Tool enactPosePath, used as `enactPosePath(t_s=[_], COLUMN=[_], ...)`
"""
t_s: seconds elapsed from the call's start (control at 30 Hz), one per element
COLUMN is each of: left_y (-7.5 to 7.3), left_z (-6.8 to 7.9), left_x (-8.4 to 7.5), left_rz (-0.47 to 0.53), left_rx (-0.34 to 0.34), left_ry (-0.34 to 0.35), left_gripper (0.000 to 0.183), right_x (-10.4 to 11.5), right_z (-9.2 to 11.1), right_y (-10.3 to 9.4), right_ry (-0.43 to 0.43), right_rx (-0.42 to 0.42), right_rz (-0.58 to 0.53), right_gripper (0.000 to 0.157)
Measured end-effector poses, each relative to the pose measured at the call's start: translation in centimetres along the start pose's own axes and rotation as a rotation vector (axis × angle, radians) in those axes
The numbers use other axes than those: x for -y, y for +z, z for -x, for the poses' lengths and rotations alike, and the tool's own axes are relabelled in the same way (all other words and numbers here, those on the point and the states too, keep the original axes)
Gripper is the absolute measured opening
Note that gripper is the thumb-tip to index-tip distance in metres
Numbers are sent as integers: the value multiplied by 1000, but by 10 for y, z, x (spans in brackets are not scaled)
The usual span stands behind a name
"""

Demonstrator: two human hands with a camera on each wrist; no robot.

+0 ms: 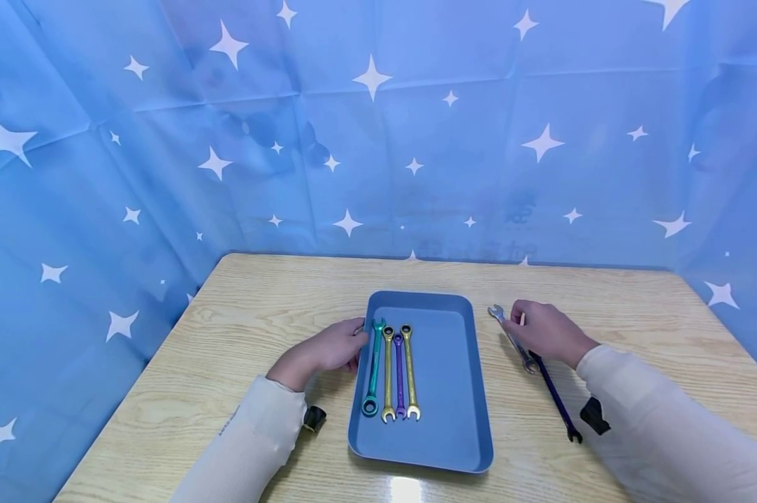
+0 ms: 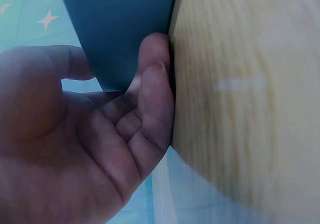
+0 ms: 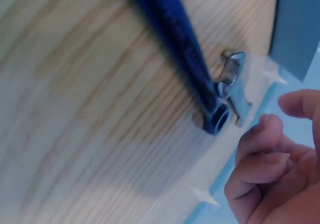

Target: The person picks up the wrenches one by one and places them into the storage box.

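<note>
A blue-grey tray lies on the table, with a green wrench, a gold wrench, a purple wrench and another gold wrench side by side in its left half. My left hand grips the tray's left side, its curled fingers against the outer wall in the left wrist view. Right of the tray, my right hand hovers over a silver wrench, loosely curled with a gap between thumb and forefinger. Beside that lies a dark blue wrench, its ring end near the silver one.
The wooden table carries the tray and loose wrenches. A blue curtain with white stars hangs behind and at the sides. Small black pieces sit by each forearm.
</note>
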State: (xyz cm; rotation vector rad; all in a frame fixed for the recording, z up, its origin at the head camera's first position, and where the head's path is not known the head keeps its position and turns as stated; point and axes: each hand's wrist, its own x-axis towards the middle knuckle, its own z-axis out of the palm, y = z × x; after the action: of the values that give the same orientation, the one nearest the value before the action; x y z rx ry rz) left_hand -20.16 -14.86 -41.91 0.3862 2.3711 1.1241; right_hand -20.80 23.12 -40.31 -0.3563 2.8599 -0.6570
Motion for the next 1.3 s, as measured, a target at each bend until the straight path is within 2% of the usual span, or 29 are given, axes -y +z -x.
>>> enactPosePath(t_s=[0.33,0.53,0.97,1.3], left_y=[0,0,0,0], left_z=[-2,-2,-2,0], left_x=[1,1,1,0], left_rz=[-12,-13,-10,-8], left_rx=[-3,-4,0,-1], left_ry=[5,2,10,9], left_gripper=[31,31,31,32], right_x=[-7,-7,-7,-3], right_z=[-2,-2,-1,-2], right_y=[7,8,11,10], right_ry=[24,34,-40,-49], right_rx=[62,81,83,137], right_rz=[116,134,214,218], right_gripper=[27,26,28,24])
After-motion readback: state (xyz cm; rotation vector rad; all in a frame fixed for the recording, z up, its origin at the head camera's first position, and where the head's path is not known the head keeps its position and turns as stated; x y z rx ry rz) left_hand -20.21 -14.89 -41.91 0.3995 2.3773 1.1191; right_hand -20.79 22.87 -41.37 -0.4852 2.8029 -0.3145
